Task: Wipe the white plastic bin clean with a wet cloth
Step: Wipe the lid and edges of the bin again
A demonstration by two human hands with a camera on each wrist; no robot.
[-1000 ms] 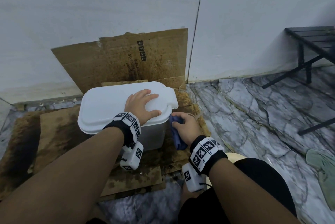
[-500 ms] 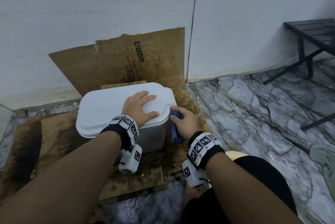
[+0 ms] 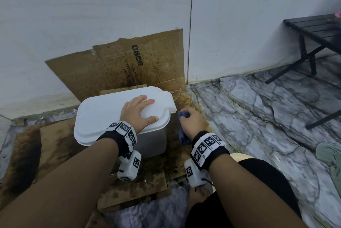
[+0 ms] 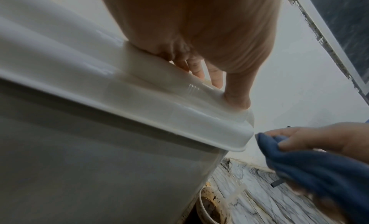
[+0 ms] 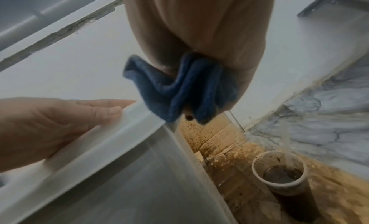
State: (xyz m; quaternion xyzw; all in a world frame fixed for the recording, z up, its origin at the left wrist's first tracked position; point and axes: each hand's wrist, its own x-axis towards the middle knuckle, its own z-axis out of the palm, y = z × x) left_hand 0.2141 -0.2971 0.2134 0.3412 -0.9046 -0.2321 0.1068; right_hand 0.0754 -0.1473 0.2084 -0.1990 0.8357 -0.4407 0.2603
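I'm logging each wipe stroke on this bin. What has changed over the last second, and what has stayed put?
The right hand, gripping the blue cloth, has slid up along the bin's right end, from beside the wall to just under the lid's corner. The left hand stays pressed flat on the lid, and the white bin has not shifted on the stained cardboard.
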